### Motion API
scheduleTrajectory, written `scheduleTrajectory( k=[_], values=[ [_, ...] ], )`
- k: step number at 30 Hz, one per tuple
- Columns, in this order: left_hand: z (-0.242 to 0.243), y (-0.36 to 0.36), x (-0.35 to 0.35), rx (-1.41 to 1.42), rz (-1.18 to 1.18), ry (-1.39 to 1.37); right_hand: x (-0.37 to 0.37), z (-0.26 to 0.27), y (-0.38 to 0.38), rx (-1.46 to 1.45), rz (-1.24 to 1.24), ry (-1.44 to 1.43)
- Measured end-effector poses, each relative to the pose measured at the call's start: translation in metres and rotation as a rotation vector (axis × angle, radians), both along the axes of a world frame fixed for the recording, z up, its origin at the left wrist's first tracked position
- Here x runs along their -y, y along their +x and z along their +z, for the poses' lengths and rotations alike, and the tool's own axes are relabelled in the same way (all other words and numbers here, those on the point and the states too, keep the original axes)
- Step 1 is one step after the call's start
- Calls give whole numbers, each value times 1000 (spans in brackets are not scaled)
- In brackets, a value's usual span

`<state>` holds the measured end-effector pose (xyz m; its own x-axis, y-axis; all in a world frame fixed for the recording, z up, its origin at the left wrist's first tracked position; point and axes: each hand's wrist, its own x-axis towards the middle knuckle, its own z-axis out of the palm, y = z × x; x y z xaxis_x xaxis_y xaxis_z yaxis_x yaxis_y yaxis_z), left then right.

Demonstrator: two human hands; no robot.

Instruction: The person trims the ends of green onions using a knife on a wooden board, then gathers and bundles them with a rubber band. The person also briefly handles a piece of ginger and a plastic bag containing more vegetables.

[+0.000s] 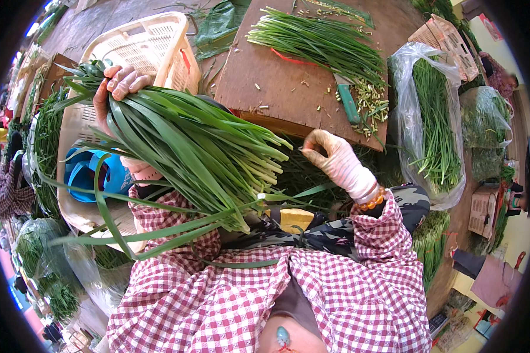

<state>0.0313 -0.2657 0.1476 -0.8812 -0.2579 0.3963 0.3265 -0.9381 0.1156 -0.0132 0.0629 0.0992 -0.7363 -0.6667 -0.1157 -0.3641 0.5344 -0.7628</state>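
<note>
My left hand grips a thick bunch of green garlic chives near its leafy end, and the pale stem ends point right, towards my right hand. Several loose leaves hang below the bunch across my sleeve. My right hand, wrapped in pale tape or bandage, is raised beside the stem ends with thumb and forefinger pinched together; whether something small is between them I cannot tell. Ahead, a second bunch of chives lies on a wooden board, over a red band. A knife with a green handle rests by cut stem pieces.
A cream plastic basket stands at the left, with a blue bag in its near part. Green sacking lies beyond. On the right is a clear plastic bag of chives. Other people are at both edges.
</note>
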Motion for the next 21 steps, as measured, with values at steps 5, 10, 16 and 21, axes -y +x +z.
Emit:
scheduleTrajectory(
  k=[5,10,16,21],
  values=[
    [-1,-2,3,34,-23,7,-21,9,8,542,-20,-298],
    [4,-7,0,194,108,-128,1,25,42,665,179,-267],
    [5,-7,-5,436,353,-236,-7,34,62,536,-58,-260],
    [8,-20,-4,609,414,-379,-43,20,51,146,-44,-62]
  ],
)
